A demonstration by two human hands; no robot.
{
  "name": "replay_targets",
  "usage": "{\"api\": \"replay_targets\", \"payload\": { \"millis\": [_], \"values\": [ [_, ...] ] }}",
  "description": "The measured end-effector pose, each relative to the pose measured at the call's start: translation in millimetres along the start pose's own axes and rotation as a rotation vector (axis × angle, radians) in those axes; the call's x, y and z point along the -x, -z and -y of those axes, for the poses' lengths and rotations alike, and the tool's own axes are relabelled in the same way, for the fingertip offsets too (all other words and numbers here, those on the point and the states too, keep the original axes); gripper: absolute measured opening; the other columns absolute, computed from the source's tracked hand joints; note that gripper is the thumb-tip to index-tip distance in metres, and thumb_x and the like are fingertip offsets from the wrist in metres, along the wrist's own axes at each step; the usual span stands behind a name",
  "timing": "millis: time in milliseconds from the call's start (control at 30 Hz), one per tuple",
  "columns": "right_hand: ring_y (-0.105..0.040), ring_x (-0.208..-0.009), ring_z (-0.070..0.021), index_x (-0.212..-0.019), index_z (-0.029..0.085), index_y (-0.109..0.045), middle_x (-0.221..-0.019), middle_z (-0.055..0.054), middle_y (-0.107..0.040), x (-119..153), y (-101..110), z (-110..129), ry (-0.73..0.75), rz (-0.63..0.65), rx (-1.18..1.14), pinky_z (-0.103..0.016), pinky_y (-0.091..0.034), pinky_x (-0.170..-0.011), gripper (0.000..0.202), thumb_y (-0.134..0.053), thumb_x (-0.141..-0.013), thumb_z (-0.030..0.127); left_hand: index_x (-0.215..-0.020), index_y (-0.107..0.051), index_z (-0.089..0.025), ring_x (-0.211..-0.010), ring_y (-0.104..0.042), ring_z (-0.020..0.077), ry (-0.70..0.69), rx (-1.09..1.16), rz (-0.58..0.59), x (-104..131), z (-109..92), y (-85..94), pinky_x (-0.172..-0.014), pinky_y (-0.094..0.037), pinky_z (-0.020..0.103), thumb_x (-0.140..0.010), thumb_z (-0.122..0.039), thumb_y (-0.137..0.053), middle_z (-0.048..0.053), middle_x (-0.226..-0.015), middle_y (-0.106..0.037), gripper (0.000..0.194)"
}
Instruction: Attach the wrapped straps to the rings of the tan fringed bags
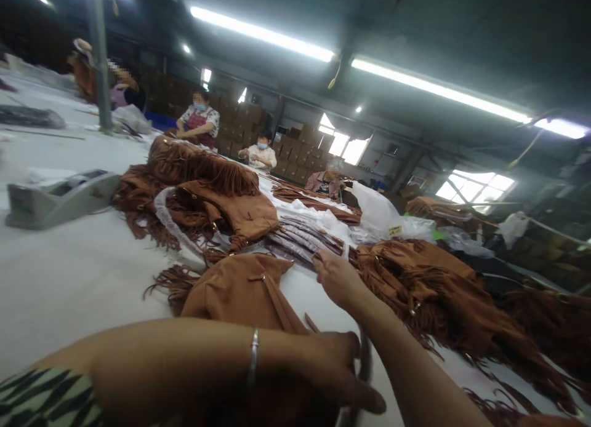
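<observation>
My left hand (344, 368) reaches in from the lower left, a bracelet on its wrist, its blurred fingers curled at a dark wrapped strap (366, 353). Further forward, my right hand (333, 276) is closed in a pinch; what it holds is too small to make out. It is beside a row of plastic-wrapped straps (300, 239). A brown suede bag (240, 291) with a pull tab lies just beyond my left forearm, which covers its lower part. Behind it sits another brown bag (249, 215) with a wrapped handle.
Fringed brown bags (203, 165) are heaped at the back left, more (429, 279) at the right. A grey tape dispenser (60, 196) stands on the white table (55, 279) near a metal post (99, 58). Several people work beyond, before stacked cartons (240, 125).
</observation>
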State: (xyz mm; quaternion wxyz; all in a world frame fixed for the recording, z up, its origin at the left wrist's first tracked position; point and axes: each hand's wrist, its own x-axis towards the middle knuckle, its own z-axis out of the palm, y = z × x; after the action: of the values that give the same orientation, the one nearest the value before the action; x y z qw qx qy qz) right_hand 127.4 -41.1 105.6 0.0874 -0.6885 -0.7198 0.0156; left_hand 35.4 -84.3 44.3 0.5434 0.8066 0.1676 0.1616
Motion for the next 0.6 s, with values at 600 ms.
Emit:
{"api": "replay_targets", "payload": {
  "millis": [600],
  "values": [
    [-0.057,-0.073,-0.0188,-0.078,0.017,-0.062,-0.081,-0.007,-0.068,5.2,-118.1,-83.1,-0.118,0.258,-0.391,-0.027,-0.033,-0.063,0.018,-0.050,-0.081,0.030,-0.083,-0.058,-0.011,-0.064,-0.054,0.0102,0.570,-0.403,0.073,-101.0,145.8,188.9,-0.059,-0.047,0.025,-0.085,-0.036,-0.057,-0.001,-0.075,-0.056,0.025]
  ]
}}
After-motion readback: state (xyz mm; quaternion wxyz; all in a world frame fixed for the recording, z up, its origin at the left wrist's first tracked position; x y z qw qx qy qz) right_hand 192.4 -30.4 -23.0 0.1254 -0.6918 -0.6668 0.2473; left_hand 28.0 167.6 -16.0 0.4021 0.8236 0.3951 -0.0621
